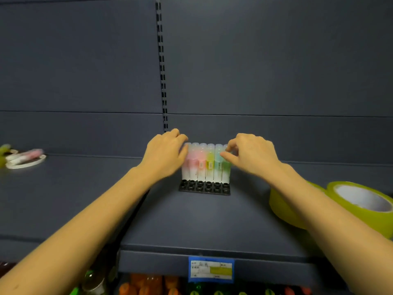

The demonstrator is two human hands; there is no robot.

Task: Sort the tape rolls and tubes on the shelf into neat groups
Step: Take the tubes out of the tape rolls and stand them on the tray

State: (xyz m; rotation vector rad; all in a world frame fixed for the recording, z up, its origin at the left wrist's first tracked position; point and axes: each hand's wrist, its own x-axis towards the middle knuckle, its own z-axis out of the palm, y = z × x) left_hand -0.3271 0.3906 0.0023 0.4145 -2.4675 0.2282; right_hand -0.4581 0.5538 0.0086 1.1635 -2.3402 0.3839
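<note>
A dark grey back panel fills the upper view, with a slotted metal strip running upright at 12 o'clock. A black holed tray lies at centre. At 6 o'clock sits a blue-edged price label; below it are blurred orange and green goods.

A dim grey back panel with a slotted upright rises behind the shelf.
</note>
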